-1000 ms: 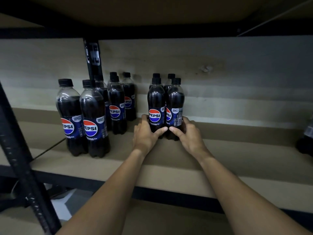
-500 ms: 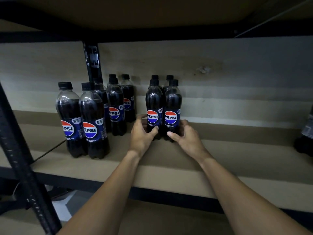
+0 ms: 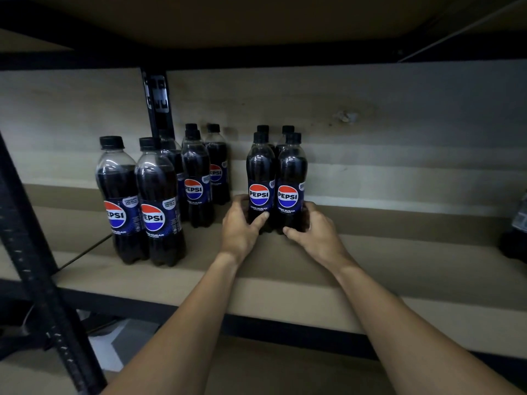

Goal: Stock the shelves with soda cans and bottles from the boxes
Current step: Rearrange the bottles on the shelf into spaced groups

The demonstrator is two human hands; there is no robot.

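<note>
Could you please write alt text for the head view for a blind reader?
The left hand and right hand each grip the base of an upright Pepsi bottle, the left front bottle and right front bottle of a cluster of four on a brown shelf. More Pepsi bottles stand to the left.

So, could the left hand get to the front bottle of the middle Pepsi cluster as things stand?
Probably yes. The left hand grips a Pepsi Zero Sugar bottle just right of that middle-cluster bottle, with only bare shelf between; it must let go first.
</note>
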